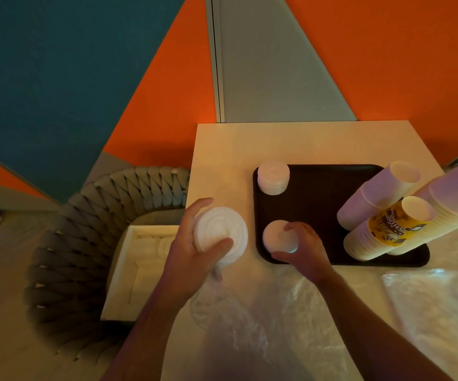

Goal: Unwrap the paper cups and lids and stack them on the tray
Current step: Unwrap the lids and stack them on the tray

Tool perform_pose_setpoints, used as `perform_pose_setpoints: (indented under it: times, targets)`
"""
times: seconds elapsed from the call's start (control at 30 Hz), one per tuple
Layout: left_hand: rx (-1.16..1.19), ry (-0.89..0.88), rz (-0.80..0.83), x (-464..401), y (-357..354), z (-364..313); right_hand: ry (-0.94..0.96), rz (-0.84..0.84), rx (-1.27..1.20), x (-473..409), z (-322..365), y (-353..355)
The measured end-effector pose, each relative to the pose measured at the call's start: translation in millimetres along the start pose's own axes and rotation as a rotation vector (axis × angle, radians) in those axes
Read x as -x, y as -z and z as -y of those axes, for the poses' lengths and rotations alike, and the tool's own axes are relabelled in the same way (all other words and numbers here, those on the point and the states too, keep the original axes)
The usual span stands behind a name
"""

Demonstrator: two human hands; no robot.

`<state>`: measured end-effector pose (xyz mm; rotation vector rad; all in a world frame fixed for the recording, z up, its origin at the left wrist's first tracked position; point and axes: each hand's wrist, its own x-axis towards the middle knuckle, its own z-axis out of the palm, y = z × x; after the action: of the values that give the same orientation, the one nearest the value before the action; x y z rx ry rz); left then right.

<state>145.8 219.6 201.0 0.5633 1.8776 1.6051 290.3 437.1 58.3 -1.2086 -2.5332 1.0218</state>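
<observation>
**Lids in both hands, tray lying to the right**

The left hand [195,243] grips a stack of white lids [220,234] over the surface [222,149], just left of the tray [318,215]. The right hand [302,246] clasps a smaller lid stack [277,235] on the tray's near-left corner. Likely next, the left stack goes rightward onto it. Cup stacks [373,210] lean far right.

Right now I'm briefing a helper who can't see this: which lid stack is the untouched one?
Find the dark tray on the pale table. At its far left corner stands a short stack of white lids. No hand touches it, unlike the stack under the right hand and the one gripped by the left hand.
</observation>
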Motion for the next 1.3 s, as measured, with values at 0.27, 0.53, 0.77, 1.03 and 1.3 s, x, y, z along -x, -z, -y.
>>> perform_pose_setpoints:
  times: [0.27, 0.53, 0.77, 1.03, 1.3]
  targets:
    - [-0.014, -0.048, 0.016, 0.4, -6.7, 0.0, 0.078, -0.054, -0.052, 1.7, 37.7, 39.8]
    - [-0.097, -0.14, 0.083, 5.5, -23.1, -8.5, 0.35, -0.094, -0.396, 38.0, 133.5, 96.8]
    - [-0.14, -0.198, 0.113, 10.9, -31.8, -17.6, 0.486, -0.059, -0.292, 49.0, 138.1, 97.9]
    - [-0.18, -0.22, 0.125, 13.6, -36.6, -21.3, 0.42, 0.007, -0.372, 55.7, 139.9, 107.2]
    - [-0.134, -0.136, 0.049, 10.5, -35.6, -19.7, 0.325, 0.145, -0.568, 54.5, 135.7, 110.8]
